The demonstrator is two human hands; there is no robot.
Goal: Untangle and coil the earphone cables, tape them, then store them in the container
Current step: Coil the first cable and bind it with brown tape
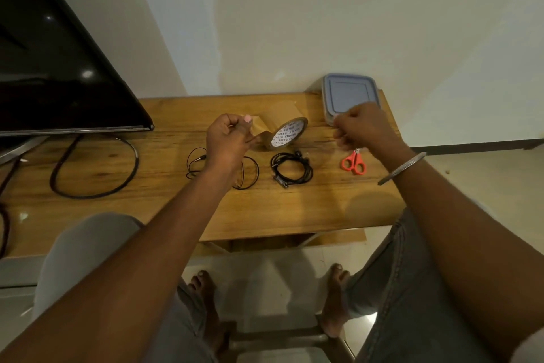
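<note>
A roll of brown tape (287, 133) lies tilted on the wooden table (164, 186). My left hand (228, 140) is just left of the roll, thumb and fingers pinched on the loose tape strip (259, 126) that comes off it. A loose black earphone cable (194, 165) lies spread under my left wrist. A second black cable (291, 169) lies coiled in the middle. My right hand (360, 127) hovers with fingers curled in front of the closed grey container (350, 93); it is blurred, and I cannot tell whether it holds anything.
Red-handled scissors (353, 163) lie below my right hand near the table's right edge. A black monitor (59, 68) stands at the left, with a thick black power cable (97, 168) looped on the table. A wall runs behind the table.
</note>
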